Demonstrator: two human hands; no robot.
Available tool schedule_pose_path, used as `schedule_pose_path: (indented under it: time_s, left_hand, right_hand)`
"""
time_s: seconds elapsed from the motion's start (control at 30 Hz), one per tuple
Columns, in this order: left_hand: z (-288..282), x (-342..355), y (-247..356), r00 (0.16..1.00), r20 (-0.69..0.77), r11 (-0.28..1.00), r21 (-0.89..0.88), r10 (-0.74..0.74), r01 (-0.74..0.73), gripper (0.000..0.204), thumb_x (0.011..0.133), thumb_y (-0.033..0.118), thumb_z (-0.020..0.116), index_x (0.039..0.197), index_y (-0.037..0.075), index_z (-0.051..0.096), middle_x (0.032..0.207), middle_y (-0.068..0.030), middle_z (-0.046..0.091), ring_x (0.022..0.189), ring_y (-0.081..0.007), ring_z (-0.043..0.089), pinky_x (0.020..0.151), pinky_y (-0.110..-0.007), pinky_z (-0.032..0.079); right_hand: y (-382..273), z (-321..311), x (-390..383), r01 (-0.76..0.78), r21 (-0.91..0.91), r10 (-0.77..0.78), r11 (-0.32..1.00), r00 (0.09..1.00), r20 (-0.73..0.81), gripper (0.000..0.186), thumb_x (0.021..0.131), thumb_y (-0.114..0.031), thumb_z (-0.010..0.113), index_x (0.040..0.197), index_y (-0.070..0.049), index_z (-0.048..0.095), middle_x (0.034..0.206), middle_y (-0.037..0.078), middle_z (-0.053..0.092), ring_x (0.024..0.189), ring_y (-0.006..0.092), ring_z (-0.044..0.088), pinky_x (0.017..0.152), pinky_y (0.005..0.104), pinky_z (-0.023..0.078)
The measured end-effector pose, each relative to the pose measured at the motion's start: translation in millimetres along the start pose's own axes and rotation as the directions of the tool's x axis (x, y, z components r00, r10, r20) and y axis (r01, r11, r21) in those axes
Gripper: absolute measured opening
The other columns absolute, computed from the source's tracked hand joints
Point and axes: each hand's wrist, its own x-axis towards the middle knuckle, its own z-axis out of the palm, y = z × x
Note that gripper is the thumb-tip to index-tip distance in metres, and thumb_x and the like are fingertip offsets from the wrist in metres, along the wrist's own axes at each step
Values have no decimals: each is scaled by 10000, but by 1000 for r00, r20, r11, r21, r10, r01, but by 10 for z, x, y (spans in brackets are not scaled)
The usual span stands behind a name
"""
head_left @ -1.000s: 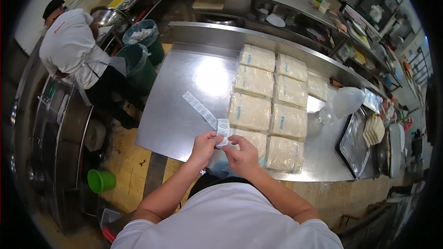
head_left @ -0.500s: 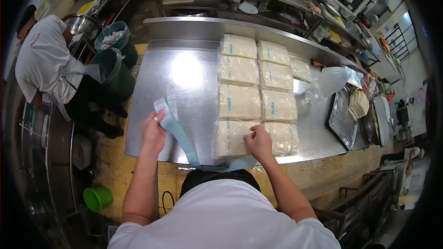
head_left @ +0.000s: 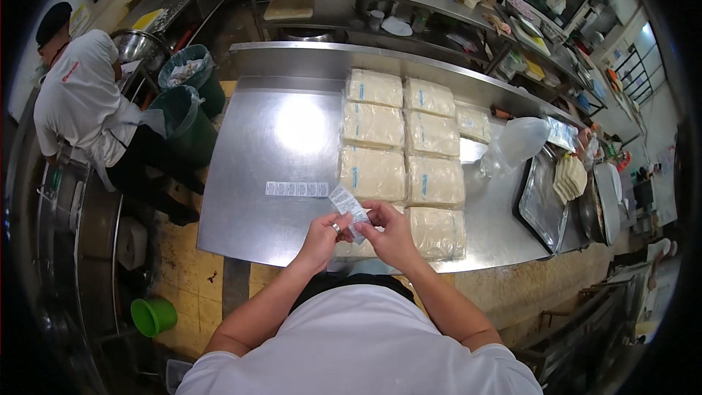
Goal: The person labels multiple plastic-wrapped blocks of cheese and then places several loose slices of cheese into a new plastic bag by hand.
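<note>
While the table (head_left: 241, 227) bore two columns of packs (head_left: 371, 173), a tray (head_left: 542, 203) sat to the packs' right. By the packs' near left corner, the left hand (head_left: 323, 240) and right hand (head_left: 393, 235) both pinched a label (head_left: 348, 205); a strip (head_left: 296, 189) lay left of the packs.

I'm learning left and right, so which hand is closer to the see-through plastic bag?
Right. The right hand is left of the plastic bag and nearer the person's body; the left hand is farther left, across the label strip.
</note>
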Motion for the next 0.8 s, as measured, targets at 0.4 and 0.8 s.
schedule_pose_path:
  time_s: [0.4,0.8]
  left_hand:
    - [277,48,116,992,-106,997,2,-71,72,270,1019,292,583,1018,42,684,836,-23,668,713,-101,605,630,-257,473]
    - [235,134,37,982,-84,926,355,171,-131,342,995,252,630,808,-21,717,712,-18,636,667,-91,552,618,-258,444]
  right_hand:
    - [-58,-243,14,197,-228,-176,954,978,112,409,843,-44,744,1231,-8,619,815,132,681,729,210,651,692,324,523]
    - [52,-323,106,182,-149,-168,972,980,104,206,848,-68,736,1044,-8,717,887,155,719,741,232,686,680,321,537]
